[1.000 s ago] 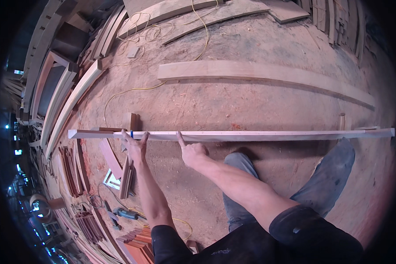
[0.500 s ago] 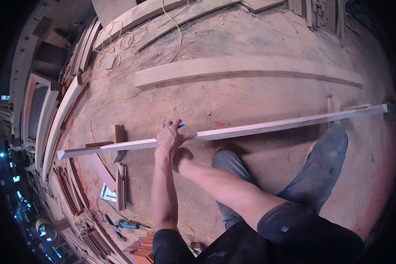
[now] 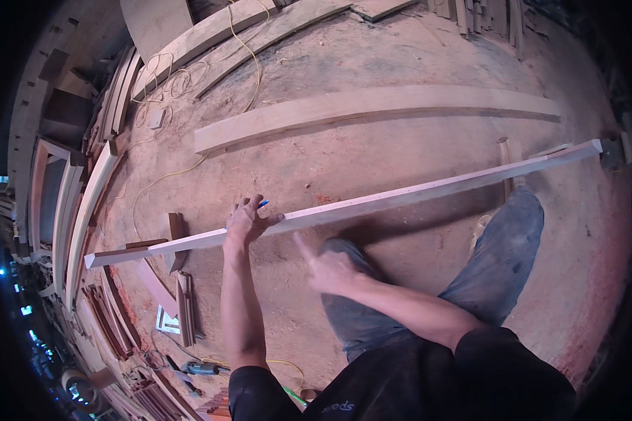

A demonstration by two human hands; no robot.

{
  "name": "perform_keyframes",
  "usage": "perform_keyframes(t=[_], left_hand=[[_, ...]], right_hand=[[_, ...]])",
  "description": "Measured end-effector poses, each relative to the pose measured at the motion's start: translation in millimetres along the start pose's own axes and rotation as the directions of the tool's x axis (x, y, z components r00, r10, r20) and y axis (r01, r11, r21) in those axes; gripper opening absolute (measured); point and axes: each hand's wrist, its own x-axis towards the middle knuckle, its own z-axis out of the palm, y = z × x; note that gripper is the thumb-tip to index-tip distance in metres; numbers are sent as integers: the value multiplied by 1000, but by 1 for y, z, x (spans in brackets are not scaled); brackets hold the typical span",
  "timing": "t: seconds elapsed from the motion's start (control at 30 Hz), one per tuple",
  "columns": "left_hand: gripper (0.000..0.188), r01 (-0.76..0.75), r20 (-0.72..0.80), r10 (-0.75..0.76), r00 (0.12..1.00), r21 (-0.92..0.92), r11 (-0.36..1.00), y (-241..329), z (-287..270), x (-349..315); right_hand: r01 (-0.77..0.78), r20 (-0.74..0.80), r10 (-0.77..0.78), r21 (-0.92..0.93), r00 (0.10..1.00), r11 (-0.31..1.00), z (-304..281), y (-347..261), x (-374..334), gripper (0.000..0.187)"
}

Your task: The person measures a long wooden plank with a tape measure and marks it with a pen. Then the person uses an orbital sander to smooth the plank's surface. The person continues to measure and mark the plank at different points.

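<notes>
A long, straight, pale wooden beam (image 3: pixel 400 194) runs across in front of me, its left end nearer than its right. My left hand (image 3: pixel 246 223) rests over the beam left of its middle, fingers closed round a slim blue pen (image 3: pixel 263 203) and thumb spread along the wood. Only the pen's tip shows clearly. Off the beam, on my side of it, my right hand (image 3: pixel 333 272) is raised near my left knee. One finger stretches toward the beam, and nothing shows in the hand; motion blurs the other fingers.
Dark wooden blocks (image 3: pixel 176 228) stand under the beam's left part, and a wooden piece (image 3: pixel 505 165) near its right end. Beyond lies a thick curved plank (image 3: pixel 372 107). A yellow cord (image 3: pixel 165 179) crosses the dusty floor. A power tool (image 3: pixel 202 368) lies at lower left.
My right hand has come away from beside my left hand, back toward my knee, with a finger out. The left hand stays on the beam. The whole view has shifted slightly.
</notes>
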Motion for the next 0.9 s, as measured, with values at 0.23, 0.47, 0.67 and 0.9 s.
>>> perform_keyframes(t=[0.23,0.47,0.67,0.9], left_hand=[[88,45,30,-43,999,-61,997,0,0,0],[86,78,27,-78,997,18,997,15,-15,1],[84,-82,-99,86,991,49,995,76,-18,8],[82,-340,-29,341,940,-185,922,206,17,30]], right_hand=[[-323,-176,304,-92,936,942,-34,54,8,114],[-277,-69,274,-49,959,960,-37,58,9,109],[-278,-79,276,-15,958,960,-23,65,20,105],[-215,-207,208,-12,956,976,5,80,34,79]])
